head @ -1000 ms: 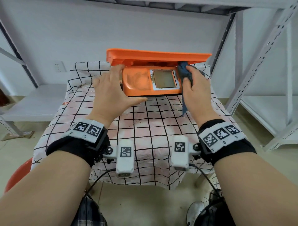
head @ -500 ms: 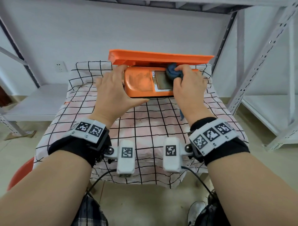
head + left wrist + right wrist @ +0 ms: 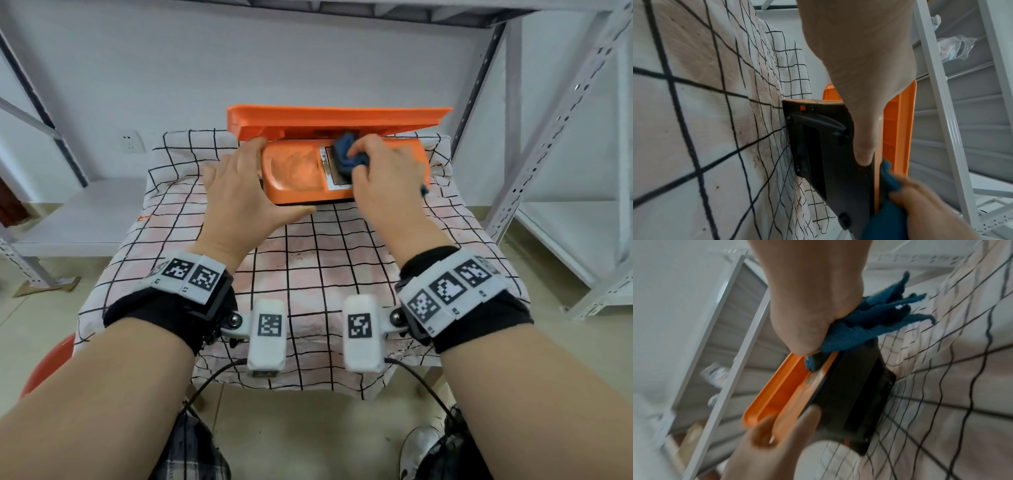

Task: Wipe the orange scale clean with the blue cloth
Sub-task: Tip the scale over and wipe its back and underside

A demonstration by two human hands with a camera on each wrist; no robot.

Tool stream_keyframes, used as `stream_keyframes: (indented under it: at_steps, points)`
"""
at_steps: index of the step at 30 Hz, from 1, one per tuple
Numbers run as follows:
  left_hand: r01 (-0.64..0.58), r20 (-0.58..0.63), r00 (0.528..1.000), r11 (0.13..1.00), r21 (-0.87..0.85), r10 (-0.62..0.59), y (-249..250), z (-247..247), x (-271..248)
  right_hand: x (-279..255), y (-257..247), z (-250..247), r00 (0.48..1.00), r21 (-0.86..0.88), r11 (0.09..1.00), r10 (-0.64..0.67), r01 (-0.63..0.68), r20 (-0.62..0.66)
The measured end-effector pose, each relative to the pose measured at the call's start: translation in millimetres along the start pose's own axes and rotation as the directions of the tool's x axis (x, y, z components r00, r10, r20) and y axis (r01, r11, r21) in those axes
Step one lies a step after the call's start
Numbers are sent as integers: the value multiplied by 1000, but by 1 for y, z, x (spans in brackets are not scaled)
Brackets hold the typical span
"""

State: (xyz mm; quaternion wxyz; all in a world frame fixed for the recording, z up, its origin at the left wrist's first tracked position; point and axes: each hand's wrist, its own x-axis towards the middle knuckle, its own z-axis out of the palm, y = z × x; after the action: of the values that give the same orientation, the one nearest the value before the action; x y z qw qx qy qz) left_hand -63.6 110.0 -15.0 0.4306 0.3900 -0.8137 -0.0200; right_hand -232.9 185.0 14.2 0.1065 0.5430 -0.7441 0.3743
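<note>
The right grip (image 3: 383,174) bunches the soft blue cloth (image 3: 346,154) onto the display, the left grip (image 3: 239,192) spread flat, bracing the orange scale (image 3: 294,174) — light, rigid plastic, likely to skid — at its left end.

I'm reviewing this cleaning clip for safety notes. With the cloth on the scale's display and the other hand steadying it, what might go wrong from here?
1. The right hand rubs the bunched blue cloth on the display; hard pressure may scratch it or smear the brown grime.
2. The orange scale sits on a loose checked tablecloth; if the left hand eases off, it may slide.
3. The orange platform overhangs the knuckles and could get knocked.
</note>
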Motion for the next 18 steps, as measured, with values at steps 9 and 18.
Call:
stream_keyframes:
  at_steps: [9, 18]
  points:
    - [-18, 18, 1000, 1000, 24, 17, -2, -4, -1, 8, 9, -4, 1000, 155, 988, -25, 24, 2]
    - [4, 5, 1000, 1000, 23, -4, -6, -4, -2, -5, -10, 1, 967, 298, 945, -190, 133, 171]
